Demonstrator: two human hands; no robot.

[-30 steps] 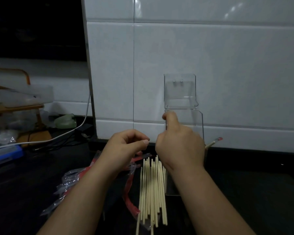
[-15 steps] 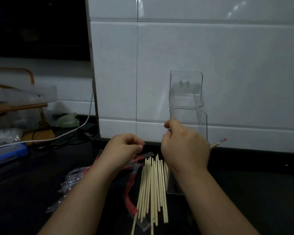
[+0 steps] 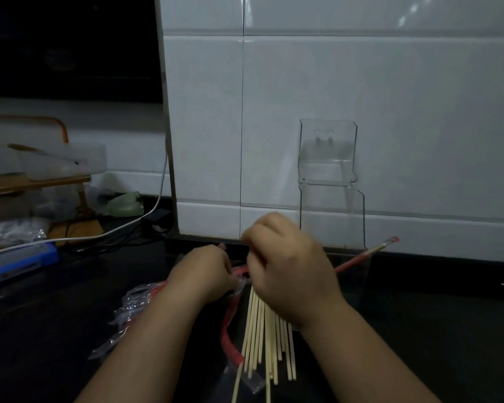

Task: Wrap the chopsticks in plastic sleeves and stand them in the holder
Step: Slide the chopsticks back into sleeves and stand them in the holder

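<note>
Clear acrylic holder (image 3: 332, 205) stands at the wall (image 3: 419, 112) with one red-sleeved stick (image 3: 381, 247) leaning in it, so we judge the job barely begun. Bare chopsticks (image 3: 262, 338) lie bundled on the counter (image 3: 419, 330) beside loose sleeves (image 3: 131, 309); our right hand (image 3: 288, 271) curls over their far ends, its hold unclear, and our left hand (image 3: 204, 274) pinches a crinkled sleeve (image 3: 240, 286).

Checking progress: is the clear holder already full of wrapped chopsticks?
No, just one red-sleeved chopstick shows, leaning out the right side of the clear holder.
</note>
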